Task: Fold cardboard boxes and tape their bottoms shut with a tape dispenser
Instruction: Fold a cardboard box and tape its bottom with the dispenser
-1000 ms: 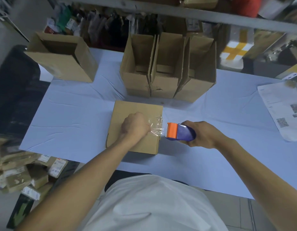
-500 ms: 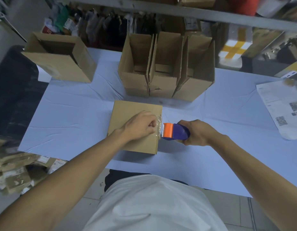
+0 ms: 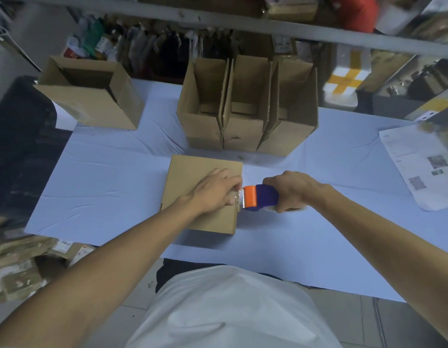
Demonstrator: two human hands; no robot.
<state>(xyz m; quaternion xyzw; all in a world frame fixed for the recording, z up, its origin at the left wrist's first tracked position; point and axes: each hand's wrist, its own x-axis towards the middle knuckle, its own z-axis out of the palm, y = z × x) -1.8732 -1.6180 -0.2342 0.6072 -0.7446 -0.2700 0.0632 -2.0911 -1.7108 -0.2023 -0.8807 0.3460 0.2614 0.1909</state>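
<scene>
The flat-topped brown cardboard box (image 3: 203, 193) sits bottom-up near the table's (image 3: 104, 194) front edge. The left hand (image 3: 215, 190) presses flat, fingers extended, at its right edge; the right hand (image 3: 297, 190) grips the orange-and-blue tape dispenser (image 3: 259, 198) just beside, facing left across the box.

Table (image 3: 318, 247), pale blue cover: flat-topped box (image 3: 192, 177) centre, four open boxes (image 3: 243, 131) behind, printed sheet (image 3: 416, 169) right.
</scene>
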